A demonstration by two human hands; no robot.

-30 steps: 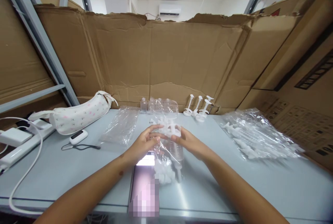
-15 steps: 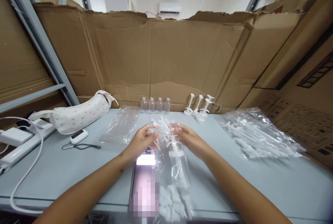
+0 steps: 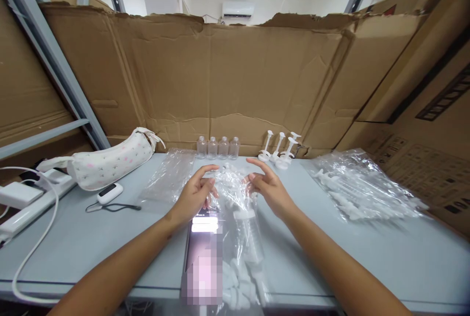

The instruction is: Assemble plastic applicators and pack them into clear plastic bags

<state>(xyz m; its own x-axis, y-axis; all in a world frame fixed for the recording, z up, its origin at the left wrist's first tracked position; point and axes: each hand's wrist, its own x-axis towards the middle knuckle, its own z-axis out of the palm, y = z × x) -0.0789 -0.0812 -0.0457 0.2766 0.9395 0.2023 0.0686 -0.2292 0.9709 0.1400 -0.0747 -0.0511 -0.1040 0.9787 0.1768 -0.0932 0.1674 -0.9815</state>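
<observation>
My left hand and my right hand pinch the top of a clear plastic bag between them, above the table. The bag hangs toward me and holds a clear bottle with a white pump top and several small white parts at its bottom. Each hand grips the bag's mouth with thumb and fingers, the other fingers stretched out.
A phone lies lit under the bag. Several small clear bottles and white pumps stand at the cardboard back wall. An empty clear bag, a floral pouch, a small white device, chargers with cable left; bagged pumps right.
The bag has swung down toward me and now hangs longer over the phone. Both hands shifted slightly farther from me, spread apart at the bag's mouth.
</observation>
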